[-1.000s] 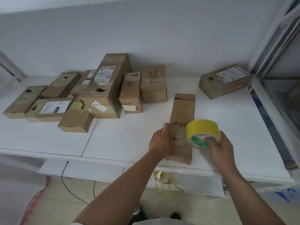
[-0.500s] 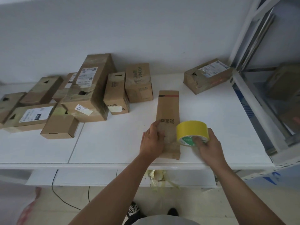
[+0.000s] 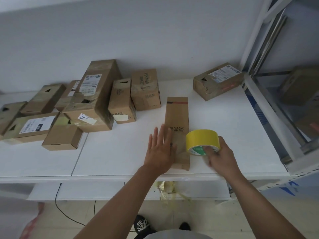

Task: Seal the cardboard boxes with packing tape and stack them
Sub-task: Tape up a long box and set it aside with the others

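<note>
A long, narrow cardboard box (image 3: 177, 118) lies flat on the white table (image 3: 120, 152), its near end close to the front edge. My left hand (image 3: 161, 149) lies over its left side with straight, spread fingers. My right hand (image 3: 220, 156) grips a roll of yellow packing tape (image 3: 202, 140) just to the right of the box, fingers hooked into the core. Several other cardboard boxes (image 3: 96, 100) are grouped at the back left, and one more box (image 3: 217, 81) sits at the back right.
A white metal shelving frame (image 3: 269, 104) borders the table on the right, with brown boxes behind it. Crumpled yellow tape scraps (image 3: 166, 189) hang below the table's front edge. A black cable (image 3: 58, 202) runs down to the floor by my shoes.
My left hand has let go of the long box's left edge and its fingers have straightened and spread. The tape roll stays in my right hand beside the box.
</note>
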Motion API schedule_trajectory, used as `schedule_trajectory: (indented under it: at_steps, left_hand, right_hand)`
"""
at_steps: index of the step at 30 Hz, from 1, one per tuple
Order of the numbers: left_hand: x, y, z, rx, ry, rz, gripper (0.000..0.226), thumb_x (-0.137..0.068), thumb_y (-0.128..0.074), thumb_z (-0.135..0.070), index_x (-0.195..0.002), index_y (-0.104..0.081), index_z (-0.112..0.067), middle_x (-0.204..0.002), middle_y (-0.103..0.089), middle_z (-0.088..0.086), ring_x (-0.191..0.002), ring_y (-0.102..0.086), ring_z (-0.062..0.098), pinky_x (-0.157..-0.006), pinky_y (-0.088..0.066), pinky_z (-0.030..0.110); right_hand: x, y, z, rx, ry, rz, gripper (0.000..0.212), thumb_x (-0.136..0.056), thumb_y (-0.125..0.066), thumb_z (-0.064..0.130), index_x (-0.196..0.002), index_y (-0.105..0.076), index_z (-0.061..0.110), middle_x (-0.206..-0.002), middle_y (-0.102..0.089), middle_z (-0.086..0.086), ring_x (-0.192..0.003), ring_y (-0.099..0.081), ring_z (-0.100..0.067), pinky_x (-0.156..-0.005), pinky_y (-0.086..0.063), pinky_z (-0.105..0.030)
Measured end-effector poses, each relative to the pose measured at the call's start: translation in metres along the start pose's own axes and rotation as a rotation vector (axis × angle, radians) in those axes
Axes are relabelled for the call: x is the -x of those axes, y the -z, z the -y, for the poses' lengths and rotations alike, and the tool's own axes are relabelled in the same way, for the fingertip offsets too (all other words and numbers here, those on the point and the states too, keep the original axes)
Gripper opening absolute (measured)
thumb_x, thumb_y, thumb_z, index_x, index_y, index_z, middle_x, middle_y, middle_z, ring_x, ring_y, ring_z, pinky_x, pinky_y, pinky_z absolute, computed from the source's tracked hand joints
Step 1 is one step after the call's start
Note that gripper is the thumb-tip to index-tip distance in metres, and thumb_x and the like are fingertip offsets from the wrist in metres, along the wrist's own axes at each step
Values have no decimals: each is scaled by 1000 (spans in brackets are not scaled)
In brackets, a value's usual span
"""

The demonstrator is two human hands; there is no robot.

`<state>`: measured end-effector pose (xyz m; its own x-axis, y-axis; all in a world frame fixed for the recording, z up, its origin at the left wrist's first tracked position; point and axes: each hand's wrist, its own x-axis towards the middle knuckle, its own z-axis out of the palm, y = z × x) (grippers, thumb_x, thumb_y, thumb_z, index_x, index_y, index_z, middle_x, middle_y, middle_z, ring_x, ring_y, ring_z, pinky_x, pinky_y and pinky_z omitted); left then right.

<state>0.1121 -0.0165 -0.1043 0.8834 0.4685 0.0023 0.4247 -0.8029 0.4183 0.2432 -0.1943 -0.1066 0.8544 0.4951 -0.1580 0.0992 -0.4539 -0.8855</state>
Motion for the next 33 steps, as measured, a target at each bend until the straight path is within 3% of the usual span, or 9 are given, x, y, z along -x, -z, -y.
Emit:
schedule_trajectory:
  at_steps: [2, 4, 7, 9, 11, 14, 19, 24, 33]
  left_hand:
    - [-2, 2, -4, -39, -86, -2, 72, -98, -1, -54, -160, -5, -18, -166, 13, 2, -151, 21, 24, -122, 13, 40]
    - [-9, 2, -6, 86, -36, 71, 62, -106, -16, -47, -160, -3, -20, -167, 11, -1, -152, 17, 22, -125, 5, 44]
    - [-11, 1, -6, 344, 157, -11, 65, -105, -41, -31, -160, -8, -19, -165, -11, 6, -151, -13, 27, -121, -21, 48]
    - [-3, 2, -2, 370, 305, -99, 60, -103, -46, -35, -156, -23, -18, -147, -37, 11, -135, -39, 29, -107, -40, 45]
    - [5, 4, 3, 354, 345, -38, 51, -105, -41, -40, -150, -34, -18, -115, -59, 10, -104, -60, 27, -83, -50, 38]
    - [6, 4, 5, 317, 288, 44, 40, -108, -32, -34, -142, -43, -17, -91, -66, 9, -77, -61, 28, -63, -44, 34]
    - [1, 6, 4, 289, 243, 40, 44, -108, -32, -26, -151, -30, -19, -95, -69, 15, -75, -60, 30, -63, -42, 34]
    - [-3, 11, 7, 335, 287, 130, 60, -104, -40, -46, -155, -22, -19, -96, -72, 8, -85, -65, 27, -71, -50, 36]
    - [1, 10, 11, 314, 211, 167, 68, -104, -38, -47, -159, -1, -28, -101, -68, 8, -75, -65, 23, -73, -55, 40]
  right_hand:
    - [-1, 0, 0, 9, 5, 4, 22, -94, -61, 32, -112, -52, 24, -88, -66, -7, -76, -65, -28, -64, -48, -32]
    - [-1, 0, 1, 18, 7, 10, 23, -94, -61, 34, -113, -52, 24, -88, -66, -6, -76, -65, -27, -63, -47, -31]
    - [-1, 2, 1, 24, 3, 16, 21, -95, -61, 33, -111, -52, 24, -84, -66, -7, -72, -65, -25, -58, -45, -29]
    - [-1, 4, 1, 30, -4, 15, 20, -95, -61, 32, -110, -52, 23, -81, -66, -9, -69, -65, -24, -56, -44, -27]
    - [0, 4, 1, 27, -10, 18, 21, -95, -61, 33, -111, -52, 24, -81, -66, -8, -68, -65, -22, -54, -43, -26]
    - [-1, 0, 2, 23, -17, 15, 24, -94, -61, 35, -115, -52, 26, -83, -67, -7, -69, -65, -23, -55, -43, -26]
    - [-3, -2, 5, 41, 34, -12, 29, -95, -62, 32, -120, -52, 21, -90, -66, -7, -80, -64, -29, -64, -43, -31]
    - [-5, -1, 4, 81, 42, -11, 30, -96, -60, 32, -121, -51, 19, -92, -66, -10, -79, -64, -31, -66, -46, -33]
    - [-5, -1, 5, 107, 49, -13, 33, -96, -59, 31, -124, -49, 17, -91, -63, -7, -79, -63, -31, -68, -49, -36]
